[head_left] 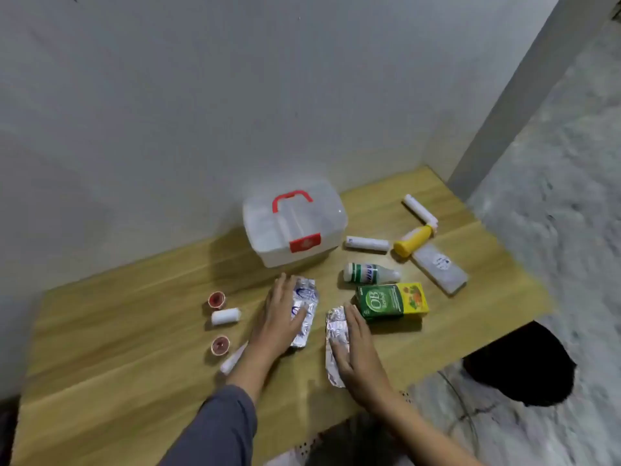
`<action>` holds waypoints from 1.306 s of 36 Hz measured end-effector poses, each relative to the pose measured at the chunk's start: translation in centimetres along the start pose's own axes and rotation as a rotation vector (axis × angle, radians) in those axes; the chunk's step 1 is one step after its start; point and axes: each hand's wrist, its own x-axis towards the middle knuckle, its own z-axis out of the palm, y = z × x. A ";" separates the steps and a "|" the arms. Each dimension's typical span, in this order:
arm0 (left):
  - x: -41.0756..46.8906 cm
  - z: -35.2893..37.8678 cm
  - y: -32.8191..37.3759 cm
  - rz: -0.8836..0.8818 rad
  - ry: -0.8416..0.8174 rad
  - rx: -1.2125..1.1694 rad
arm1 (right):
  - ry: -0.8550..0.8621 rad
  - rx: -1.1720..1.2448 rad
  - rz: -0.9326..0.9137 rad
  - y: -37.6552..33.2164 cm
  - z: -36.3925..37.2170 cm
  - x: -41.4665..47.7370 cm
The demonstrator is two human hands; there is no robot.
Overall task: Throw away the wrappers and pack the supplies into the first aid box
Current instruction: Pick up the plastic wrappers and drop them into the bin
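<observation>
Plainly, your left hand (280, 314) and right hand (356, 348) each lie flat and open on a crinkled silver foil wrapper (307, 309), seemingly pinning them for pickup, while the translucent red-handled first aid box (295, 223) sits lidded just beyond them.

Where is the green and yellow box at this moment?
In the head view, the green and yellow box lies on the wooden table, right of centre, just beyond the right hand and below the white bottle.
</observation>
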 end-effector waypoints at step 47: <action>2.6 -2.1 1.2 -0.102 -0.169 -0.342 | 0.089 0.006 0.034 -2.2 -1.5 2.2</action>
